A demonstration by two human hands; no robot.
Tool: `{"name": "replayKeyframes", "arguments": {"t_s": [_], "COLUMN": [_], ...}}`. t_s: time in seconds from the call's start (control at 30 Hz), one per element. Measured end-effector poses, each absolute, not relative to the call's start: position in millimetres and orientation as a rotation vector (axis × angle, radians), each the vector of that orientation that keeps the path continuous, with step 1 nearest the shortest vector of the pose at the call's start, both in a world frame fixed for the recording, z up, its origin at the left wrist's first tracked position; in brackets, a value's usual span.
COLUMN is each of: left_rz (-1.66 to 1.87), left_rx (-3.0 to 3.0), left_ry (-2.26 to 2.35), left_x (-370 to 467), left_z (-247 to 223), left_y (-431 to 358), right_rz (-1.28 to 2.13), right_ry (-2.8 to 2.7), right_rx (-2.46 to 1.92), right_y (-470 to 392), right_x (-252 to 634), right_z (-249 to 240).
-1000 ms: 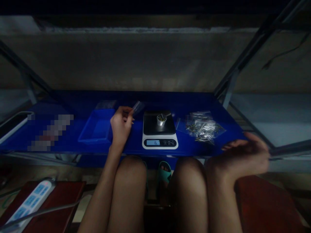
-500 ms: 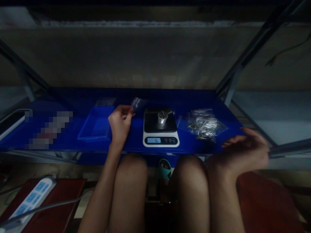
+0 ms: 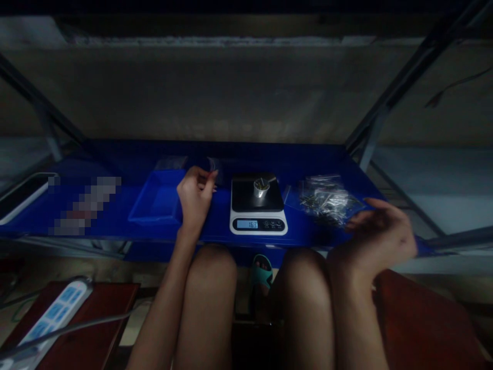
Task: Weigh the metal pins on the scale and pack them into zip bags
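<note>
My left hand is closed in a pinch on a small clear zip bag, beside a blue tray. To the right of this hand is a digital kitchen scale with a black top, its display showing 16.3. A small metal cup stands on the scale, with small metal pieces in it. My right hand hangs by the table's front right edge, fingers curved and apart, slightly blurred, with nothing visible in them. Nearest to it lies a pile of filled clear bags.
More clear bags lie behind the tray. A white-edged device is at the far left of the blue table. A power strip rests on a wooden stool at the lower left. Metal frame posts flank the table.
My right hand has moved a little left, toward the bag pile. The bag in my left hand has turned and looks fainter. The view has shifted slightly; the reading is the same.
</note>
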State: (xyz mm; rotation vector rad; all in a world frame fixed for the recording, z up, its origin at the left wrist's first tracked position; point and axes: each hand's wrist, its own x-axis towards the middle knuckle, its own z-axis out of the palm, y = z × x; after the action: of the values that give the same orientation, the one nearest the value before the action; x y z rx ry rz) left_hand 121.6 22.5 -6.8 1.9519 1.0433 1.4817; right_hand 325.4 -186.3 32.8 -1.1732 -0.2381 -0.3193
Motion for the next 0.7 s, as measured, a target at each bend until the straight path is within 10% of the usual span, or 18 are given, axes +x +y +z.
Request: {"name": "replayKeyframes", "arguments": {"t_s": [0.7], "left_rz": [1.795], "left_rx": [2.495], "left_ry": [0.704], "left_x": [118.2], "left_z": [-6.6], "left_y": [4.9], "right_rz": [-0.102], "right_ry": [-1.447], "right_rx": [-1.628], "right_y": [-81.2], "right_x": [240.4], "right_z": [53.0]}}
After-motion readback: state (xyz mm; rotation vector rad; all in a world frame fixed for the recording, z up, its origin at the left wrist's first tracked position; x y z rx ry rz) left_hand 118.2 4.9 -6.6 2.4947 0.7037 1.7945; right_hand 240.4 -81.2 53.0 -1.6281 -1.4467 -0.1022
